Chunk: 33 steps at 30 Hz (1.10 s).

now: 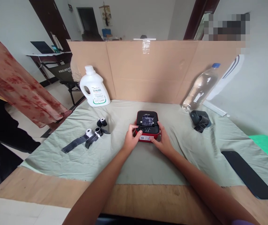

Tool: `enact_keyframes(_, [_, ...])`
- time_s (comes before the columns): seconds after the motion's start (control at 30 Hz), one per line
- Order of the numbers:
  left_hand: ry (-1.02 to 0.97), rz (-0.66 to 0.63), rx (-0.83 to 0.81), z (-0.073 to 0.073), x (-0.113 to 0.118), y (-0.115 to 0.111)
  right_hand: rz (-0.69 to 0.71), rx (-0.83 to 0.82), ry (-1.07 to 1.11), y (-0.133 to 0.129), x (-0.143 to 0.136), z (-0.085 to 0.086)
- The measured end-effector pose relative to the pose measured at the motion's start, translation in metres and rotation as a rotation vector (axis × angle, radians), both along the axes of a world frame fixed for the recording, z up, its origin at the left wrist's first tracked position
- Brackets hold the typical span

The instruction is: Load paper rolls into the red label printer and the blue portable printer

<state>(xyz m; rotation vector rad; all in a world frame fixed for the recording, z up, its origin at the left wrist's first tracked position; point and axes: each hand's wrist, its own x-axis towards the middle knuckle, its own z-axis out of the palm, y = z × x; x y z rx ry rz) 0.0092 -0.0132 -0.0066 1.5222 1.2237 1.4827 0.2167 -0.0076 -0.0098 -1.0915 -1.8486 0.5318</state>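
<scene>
A small red and black printer [147,126] sits on the cloth in front of me, with a dark, shiny strip [148,120] on its top and a white label [145,138] on its front. My left hand [133,137] grips its left side, thumb near the front edge and forefinger by the top panel. Around the right side my right hand [163,138] is closed, its thumb on the front by the label. Left of the printer lie several rolls with dark strips, among them a white-ended roll [89,132] and another roll [102,121].
A cardboard panel [148,73] stands across the table's back. Before it are a white detergent bottle [95,89] and a clear, tilted plastic bottle [201,87]. To the right lie a black device [199,120] and a long black slab [248,173]. A person [229,29] is behind the panel.
</scene>
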Motion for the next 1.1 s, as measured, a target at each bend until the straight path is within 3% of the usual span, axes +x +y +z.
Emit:
enact_keyframes(0.3, [0.003, -0.015, 0.163, 0.001, 0.002, -0.005, 0.015, 0.055, -0.075, -0.006, 0.005, 0.01])
enact_keyframes(0.4, [0.01, -0.014, 0.188, 0.001, 0.001, -0.004, -0.016, 0.059, 0.006, 0.002, 0.011, 0.028])
enact_keyframes(0.5, [0.027, -0.009, 0.212, 0.001, 0.0, -0.003, -0.103, 0.002, 0.007, 0.022, 0.014, 0.056])
enact_keyframes(0.57, [0.046, 0.0, 0.229, 0.002, 0.0, -0.003, -0.066, -0.048, -0.109, 0.041, 0.011, 0.076])
enact_keyframes(0.67, [0.075, 0.017, 0.24, 0.004, -0.001, -0.003, 0.13, -0.079, -0.372, 0.073, -0.005, 0.099])
enact_keyframes(0.77, [0.084, 0.019, 0.242, 0.006, -0.001, -0.004, 0.286, -0.175, -0.71, 0.099, -0.028, 0.107])
enact_keyframes(0.83, [0.077, 0.016, 0.24, 0.007, -0.001, -0.004, 0.304, -0.264, -0.884, 0.112, -0.044, 0.105])
enact_keyframes(0.97, [0.053, 0.001, 0.229, 0.007, -0.001, -0.004, 0.262, -0.339, -0.956, 0.123, -0.063, 0.103])
enact_keyframes(1.1, [0.057, 0.002, 0.241, 0.007, -0.002, -0.004, 0.258, -0.328, -0.889, 0.102, -0.047, 0.121])
